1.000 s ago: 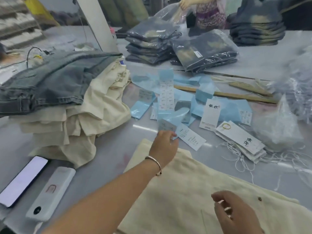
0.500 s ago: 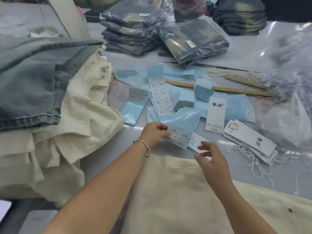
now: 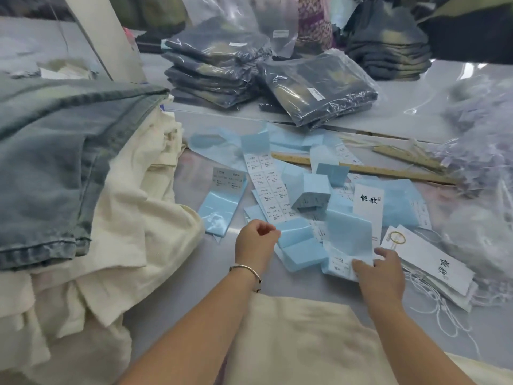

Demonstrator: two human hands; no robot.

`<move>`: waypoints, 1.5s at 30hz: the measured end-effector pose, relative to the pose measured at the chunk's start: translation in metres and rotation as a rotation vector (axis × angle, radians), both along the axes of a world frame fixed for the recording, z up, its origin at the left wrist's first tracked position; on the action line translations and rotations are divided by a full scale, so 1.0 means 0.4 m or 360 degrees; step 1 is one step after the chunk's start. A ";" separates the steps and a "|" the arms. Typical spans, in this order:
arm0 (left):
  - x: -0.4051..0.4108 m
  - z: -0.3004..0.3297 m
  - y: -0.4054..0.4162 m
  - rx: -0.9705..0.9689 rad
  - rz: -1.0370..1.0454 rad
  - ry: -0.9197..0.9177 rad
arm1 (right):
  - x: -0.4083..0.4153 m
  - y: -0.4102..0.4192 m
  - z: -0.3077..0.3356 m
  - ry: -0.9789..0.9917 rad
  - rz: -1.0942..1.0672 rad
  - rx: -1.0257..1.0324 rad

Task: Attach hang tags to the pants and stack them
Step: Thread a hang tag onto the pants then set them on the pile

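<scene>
The fingers of the right hand (image 3: pixel 381 276) pinch the near edge of a blue label sheet (image 3: pixel 347 245), which half a second ago lay untouched ahead of that hand. The fingers of the left hand (image 3: pixel 256 243) are curled around the edge of a second blue sheet (image 3: pixel 298 245); whether they actually grip it cannot be told. Both hands have moved forward since the earlier frame. Just right of the right fingers lies a stack of white hang tags (image 3: pixel 427 259) with white strings (image 3: pixel 435 301) trailing nearer. Behind both wrists, the cream pants (image 3: pixel 305 343) lie flat on the table (image 3: pixel 188 287). Well left of the left fingers rises a pile of cream garments (image 3: pixel 133 232) topped by folded jeans (image 3: pixel 55 162).
</scene>
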State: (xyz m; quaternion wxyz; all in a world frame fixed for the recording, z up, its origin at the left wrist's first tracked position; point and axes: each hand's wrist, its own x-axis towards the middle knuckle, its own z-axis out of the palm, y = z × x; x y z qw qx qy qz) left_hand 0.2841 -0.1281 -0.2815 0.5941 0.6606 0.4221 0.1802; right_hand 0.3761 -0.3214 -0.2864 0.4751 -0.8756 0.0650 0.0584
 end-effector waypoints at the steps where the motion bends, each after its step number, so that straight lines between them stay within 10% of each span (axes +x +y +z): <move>1: 0.011 -0.005 0.001 0.0224 0.0014 0.0086 | 0.007 -0.003 -0.003 -0.0027 -0.0021 -0.0076; 8: 0.062 -0.047 -0.026 0.1173 -0.0511 0.0945 | 0.032 0.013 -0.013 -0.0532 0.0033 -0.0371; 14: 0.029 -0.075 -0.001 0.1047 -0.0533 0.0871 | 0.056 0.036 -0.006 -0.0624 -0.0036 -0.0554; 20: -0.012 -0.032 -0.009 0.0380 -0.0339 0.0177 | -0.015 0.123 0.051 -0.1779 0.0737 -0.0545; 23: -0.075 0.000 -0.019 0.0223 -0.0278 -0.0080 | -0.063 0.163 0.059 -0.1237 0.1064 -0.0206; 31: -0.186 0.024 -0.047 -0.0215 -0.0241 -0.0456 | -0.052 0.210 0.055 0.0966 0.0570 0.1065; 41: -0.163 0.069 0.006 0.1027 -0.0163 -0.0286 | -0.056 0.172 0.076 0.0932 0.0855 0.1082; 45: -0.142 0.085 0.020 0.1046 -0.0365 -0.0301 | -0.067 0.166 0.096 0.1044 0.0985 0.1284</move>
